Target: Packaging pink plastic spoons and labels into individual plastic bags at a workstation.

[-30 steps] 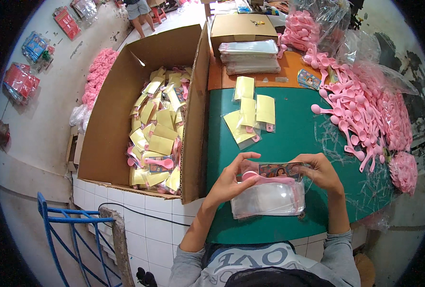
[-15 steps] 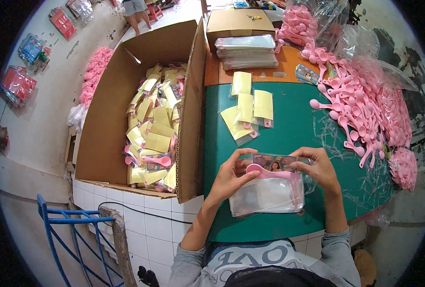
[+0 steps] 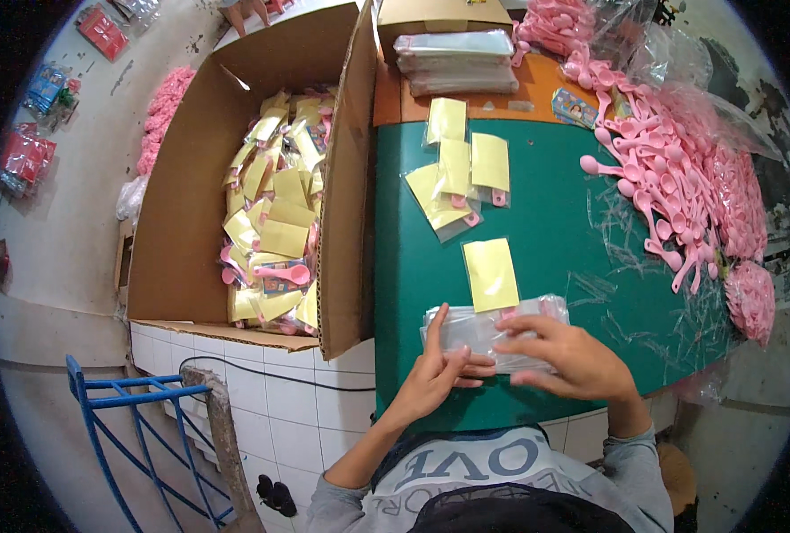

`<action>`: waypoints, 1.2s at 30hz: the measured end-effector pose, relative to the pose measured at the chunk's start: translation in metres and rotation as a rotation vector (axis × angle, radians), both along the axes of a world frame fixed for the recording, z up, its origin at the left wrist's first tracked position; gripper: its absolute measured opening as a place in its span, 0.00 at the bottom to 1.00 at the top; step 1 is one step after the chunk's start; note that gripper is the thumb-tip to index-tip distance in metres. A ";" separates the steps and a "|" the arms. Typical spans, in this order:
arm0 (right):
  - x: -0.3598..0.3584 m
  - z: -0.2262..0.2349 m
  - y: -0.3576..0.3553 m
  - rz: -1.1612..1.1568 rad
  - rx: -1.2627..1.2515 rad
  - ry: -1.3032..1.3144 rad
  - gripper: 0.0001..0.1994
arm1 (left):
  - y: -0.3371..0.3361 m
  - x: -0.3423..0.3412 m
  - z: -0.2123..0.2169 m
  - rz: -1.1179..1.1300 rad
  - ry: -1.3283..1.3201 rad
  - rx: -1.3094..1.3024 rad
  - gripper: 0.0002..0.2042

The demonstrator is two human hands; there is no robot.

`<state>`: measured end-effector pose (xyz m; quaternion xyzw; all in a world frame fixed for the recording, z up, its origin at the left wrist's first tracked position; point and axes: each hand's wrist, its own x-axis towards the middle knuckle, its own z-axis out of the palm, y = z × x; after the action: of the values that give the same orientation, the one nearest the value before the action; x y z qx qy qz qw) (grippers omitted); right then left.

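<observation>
Moved since half a second ago: both hands, down onto the clear bags; pink spoon and picture card, then held between them, gone from the fingers. Newly on the green table (image 3: 413,391): one yellow-backed packet (image 3: 493,274), yellow side up, slightly tilted, just beyond the bags, pink spoon handle (image 3: 508,313) showing at its near end, over the far edge of the bag stack.

Left hand (image 3: 441,371): forefinger stretched across the left end of the bag stack (image 3: 468,332), other fingers over the near edge, thumb and forefinger apart, clamped on nothing.

Right hand (image 3: 566,355): above the right part of the same stack, thumb and fingers apart and curved, nothing between them; contact with the top bag impossible to tell.

Four packets (image 3: 454,167), yellow backs up: grouped farther off on the green top, partly overlapping, apart from the newly laid one.

Loose pink spoons (image 3: 670,191): large heap, right side of the table. Bagged pink spoons (image 3: 749,302): at the right edge. Plastic scraps (image 3: 617,258): scattered between heap and hands.

Small picture cards (image 3: 573,108): on the orange board (image 3: 542,84), beside the spoons. Spare clear bags (image 3: 455,62): stacked on the same board, in front of a small carton (image 3: 444,13).

Large cardboard box (image 3: 177,204): open, left of the table, many yellow-backed packets (image 3: 279,213) jumbled inside.

Blue metal frame (image 3: 128,401): lower left. Black shoes (image 3: 277,496): on white floor tiles (image 3: 279,426).
</observation>
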<state>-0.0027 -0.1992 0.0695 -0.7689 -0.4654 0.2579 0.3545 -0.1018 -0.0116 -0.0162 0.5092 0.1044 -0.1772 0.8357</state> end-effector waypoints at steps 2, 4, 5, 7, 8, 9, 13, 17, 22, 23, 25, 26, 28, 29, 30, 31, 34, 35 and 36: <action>0.001 -0.014 0.007 -0.072 -0.007 -0.145 0.16 | -0.002 -0.008 0.000 0.029 0.016 0.087 0.29; 0.008 -0.037 0.012 -0.166 -0.018 -0.408 0.16 | -0.006 -0.005 0.002 -0.025 -0.101 0.312 0.29; 0.012 -0.045 0.015 -0.165 -0.020 -0.402 0.16 | -0.009 -0.003 0.005 -0.025 -0.095 0.310 0.29; 0.015 -0.056 0.019 -0.260 -0.027 -0.430 0.15 | -0.018 0.000 0.012 0.003 -0.047 0.403 0.29; 0.015 -0.059 0.020 -0.268 0.015 -0.301 0.15 | -0.023 -0.001 0.010 0.028 -0.054 0.437 0.30; 0.013 -0.058 0.021 -0.262 0.016 -0.300 0.15 | -0.027 -0.001 0.009 0.033 -0.051 0.438 0.30; 0.012 -0.059 0.022 -0.287 0.006 -0.259 0.16 | -0.030 -0.001 0.009 0.013 -0.088 0.531 0.32; 0.013 -0.061 0.021 -0.310 0.031 -0.225 0.16 | -0.016 -0.013 0.013 -0.059 -0.005 0.239 0.32; 0.012 -0.062 0.022 -0.319 0.024 -0.339 0.16 | -0.003 -0.025 0.008 -0.036 0.038 0.394 0.29; 0.010 -0.060 0.023 -0.334 0.033 -0.411 0.16 | -0.004 -0.027 0.008 -0.033 0.043 0.396 0.29; 0.003 -0.050 0.022 -0.307 0.043 -0.380 0.14 | -0.008 -0.031 0.006 0.018 -0.036 0.531 0.25; -0.001 -0.045 0.021 -0.283 0.052 -0.353 0.13 | -0.009 -0.030 0.005 0.020 -0.034 0.531 0.25; -0.013 -0.039 0.022 -0.204 0.044 -0.294 0.11 | -0.010 -0.029 0.003 0.095 -0.020 0.396 0.23; -0.019 -0.036 0.023 -0.135 0.033 -0.239 0.10 | -0.011 -0.028 0.003 0.090 -0.021 0.393 0.23; -0.024 -0.039 0.025 -0.115 0.021 -0.234 0.10 | -0.012 -0.027 0.004 0.094 -0.047 0.390 0.22; -0.027 -0.044 0.027 -0.119 0.018 -0.234 0.10 | -0.013 -0.026 0.004 0.099 -0.074 0.387 0.21; -0.031 -0.054 0.029 -0.122 0.057 -0.210 0.12 | -0.012 -0.025 0.007 0.052 -0.105 0.472 0.21; -0.030 -0.055 0.029 -0.131 0.064 -0.193 0.11 | -0.012 -0.025 0.008 0.054 -0.103 0.473 0.21; -0.030 -0.056 0.029 -0.140 0.071 -0.177 0.11 | -0.012 -0.026 0.009 0.039 -0.110 0.550 0.21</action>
<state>-0.0330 -0.1704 0.0132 -0.8062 -0.4490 0.1469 0.3562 -0.1273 -0.0234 -0.0074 0.7237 0.1130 -0.0980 0.6737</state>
